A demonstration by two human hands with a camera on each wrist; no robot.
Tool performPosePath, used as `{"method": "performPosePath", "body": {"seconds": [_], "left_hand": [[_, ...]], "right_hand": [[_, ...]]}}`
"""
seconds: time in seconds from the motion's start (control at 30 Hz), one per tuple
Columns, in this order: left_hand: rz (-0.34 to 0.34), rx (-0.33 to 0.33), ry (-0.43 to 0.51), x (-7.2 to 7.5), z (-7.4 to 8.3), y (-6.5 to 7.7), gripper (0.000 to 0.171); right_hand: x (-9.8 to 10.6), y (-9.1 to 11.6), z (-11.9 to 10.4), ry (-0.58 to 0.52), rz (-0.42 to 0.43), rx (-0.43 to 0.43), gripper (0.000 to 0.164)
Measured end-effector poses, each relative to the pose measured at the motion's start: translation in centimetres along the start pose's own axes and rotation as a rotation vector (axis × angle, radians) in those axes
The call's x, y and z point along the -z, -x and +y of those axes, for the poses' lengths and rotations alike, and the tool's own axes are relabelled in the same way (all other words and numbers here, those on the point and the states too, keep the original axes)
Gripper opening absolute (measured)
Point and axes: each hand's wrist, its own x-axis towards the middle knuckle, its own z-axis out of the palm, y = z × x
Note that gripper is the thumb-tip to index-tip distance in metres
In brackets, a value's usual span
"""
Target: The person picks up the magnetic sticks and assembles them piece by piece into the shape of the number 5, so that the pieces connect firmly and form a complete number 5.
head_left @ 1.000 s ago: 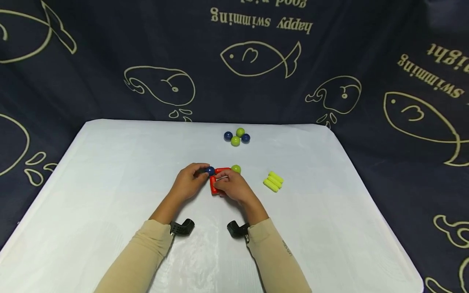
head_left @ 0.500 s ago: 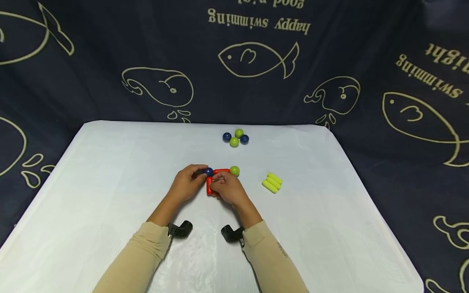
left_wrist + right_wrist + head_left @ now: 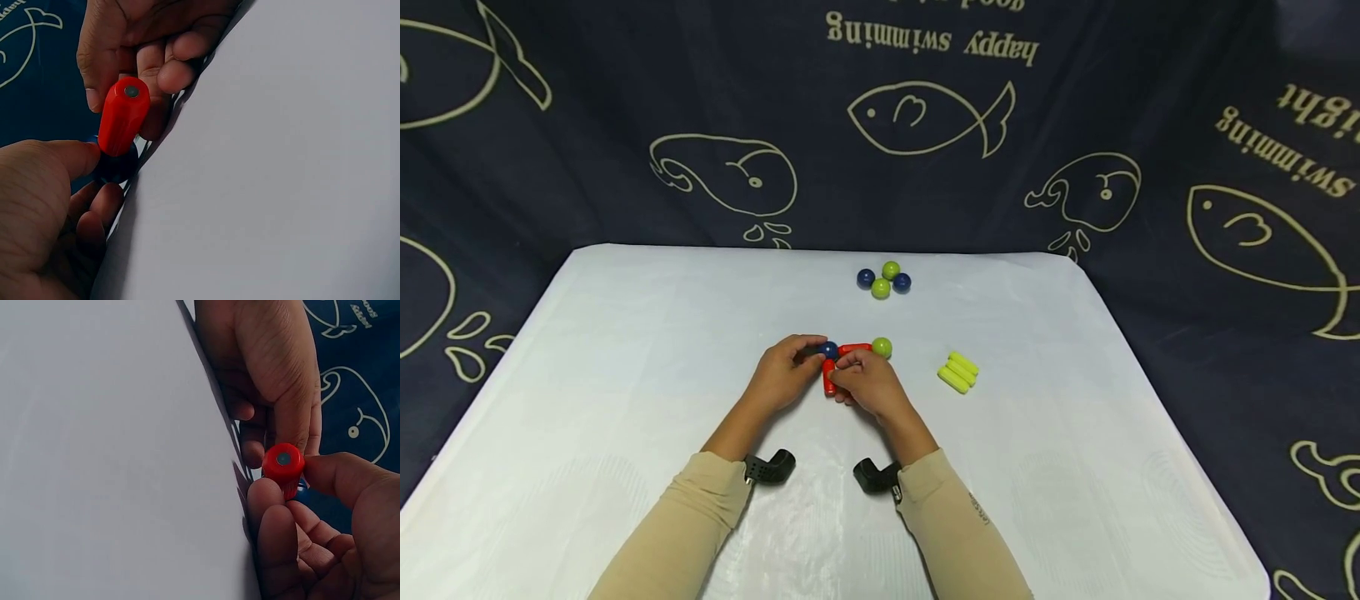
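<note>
Left grip (image 3: 778,375): narrow, your thumb and fingers pinching the blue ball (image 3: 828,350) from its left side, probably to keep that corner from rolling or swinging.
Right grip (image 3: 872,383): narrow, holding the near red rod (image 3: 828,379) between thumb and fingers, which likely keeps it lined up with the ball.
Red corner: the near rod runs from the blue ball toward you; the far red rod (image 3: 853,347) runs right from the same ball to a green ball (image 3: 882,347), touching it.
Rod end: a grey disc (image 3: 284,458) faces you, uncovered by your fingers; it looks like metal, perhaps a magnet. Whether this rod lies flat, you cannot tell.
Yellow-green rods (image 3: 961,372): three side by side, right of your right grip and apart from it.
Ball cluster: two blue balls (image 3: 866,278) and two green balls (image 3: 891,270) sit together near the far edge.
Bench (image 3: 625,350): its white surface stretches broadly left and right of your work, with side edges well apart from both grips; the dark cloth (image 3: 925,200) rises beyond the far edge.
</note>
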Motion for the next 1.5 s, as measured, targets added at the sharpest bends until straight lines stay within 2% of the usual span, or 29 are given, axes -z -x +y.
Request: {"method": "performPosePath", "body": {"seconds": [0.4, 0.7, 0.8, 0.93, 1.1, 1.27, 1.5], "left_hand": [[-0.005, 0.004, 0.000, 0.0, 0.1, 0.0, 0.032], [-0.010, 0.007, 0.013, 0.2, 0.0, -0.1, 0.032], [-0.013, 0.006, 0.021, 0.3, 0.1, 0.0, 0.032], [-0.010, -0.003, 0.022, 0.2, 0.2, 0.1, 0.032], [0.000, -0.009, 0.018, 0.1, 0.2, -0.1, 0.031], [-0.003, 0.004, 0.010, -0.1, 0.2, -0.1, 0.031], [-0.003, 0.009, 0.010, 0.0, 0.4, 0.1, 0.031]], "right_hand": [[0.1, 0.2, 0.1, 0.011, -0.009, 0.021, 0.015], [0.8, 0.2, -0.6, 0.019, -0.032, 0.010, 0.023], [1.4, 0.2, -1.0, 0.078, -0.024, 0.044, 0.021], [2.9, 0.2, -1.8, 0.198, -0.026, 0.131, 0.016], [5.3, -0.7, -2.7, 0.359, -0.004, 0.222, 0.025], [7.6, -2.2, -3.6, 0.501, 0.034, 0.245, 0.027], [10.5, -5.1, -4.2, 0.540, 0.102, 0.246, 0.029]]}}
